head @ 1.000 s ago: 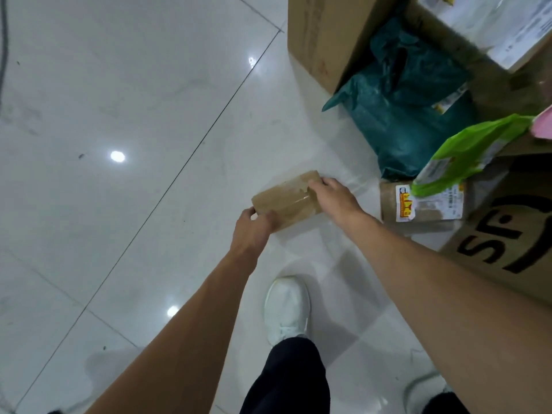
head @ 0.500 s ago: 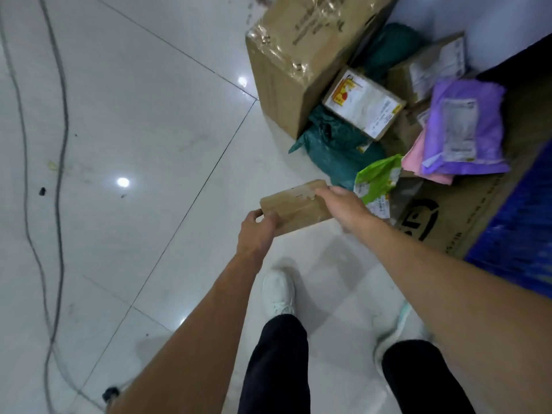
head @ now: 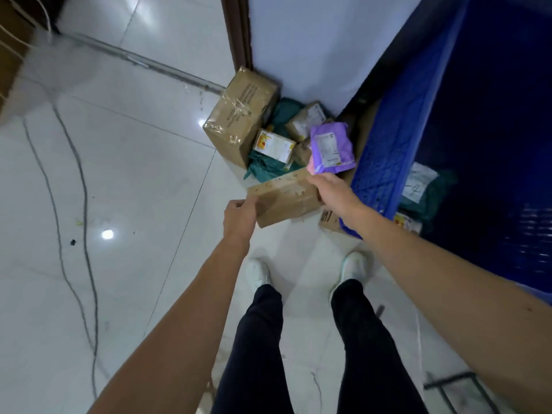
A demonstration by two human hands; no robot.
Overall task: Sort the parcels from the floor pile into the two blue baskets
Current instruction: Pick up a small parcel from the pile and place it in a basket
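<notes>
Left hand and right hand each grasp an end of the brown box, held clear of the floor. At three o'clock the blue basket holds a few parcels; the pile at twelve o'clock waits, so most sorting looks undone.

Brown cardboard parcel, gripped at either end by left hand and right hand, above white tiled floor. Beyond it: large taped carton, purple mailer, teal bag. Blue basket at right, holding a labelled teal bag.
</notes>
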